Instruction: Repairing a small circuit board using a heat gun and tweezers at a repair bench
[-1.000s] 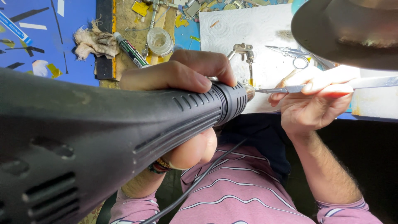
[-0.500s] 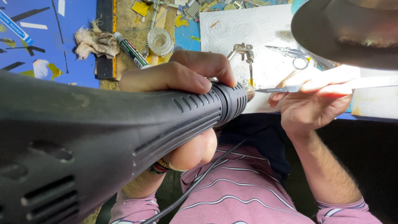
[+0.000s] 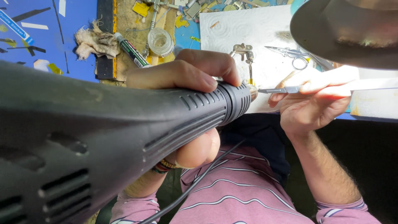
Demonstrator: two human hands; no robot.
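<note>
1. The left hand (image 3: 186, 72) was closed firmly round the barrel of the black hot-air gun (image 3: 124, 124) – thumb laid along the top, fingers wrapped underneath, no gap to speak of.
2. The gun's metal nozzle (image 3: 252, 92) pointed at the tip of a thin metal tool (image 3: 280, 89), the two almost touching over the edge of a white sheet (image 3: 248, 33) on the blue table (image 3: 41, 41).
3. The right hand (image 3: 311, 108) pinched that tool between thumb and fingertips, narrowly closed. Whether anything sat in the tool's tip could not be told, since it was too small and partly washed out by the light.
4. To do this well, I judged, the nozzle wanted holding steady just short of the tip, not pressed on it, with the right wrist braced on the table edge.
5. The fingers looked best kept back along the tool – the hot air ran straight toward them.
6. The cord (image 3: 199, 178) hung down across the striped shirt, and seemed worth keeping slack so it would not tug the gun.
7. Scissors (image 3: 292, 56) lay on the sheet, well apart. A rag (image 3: 95, 41) and a marker pen (image 3: 132, 50) lay farther to the left.
</note>
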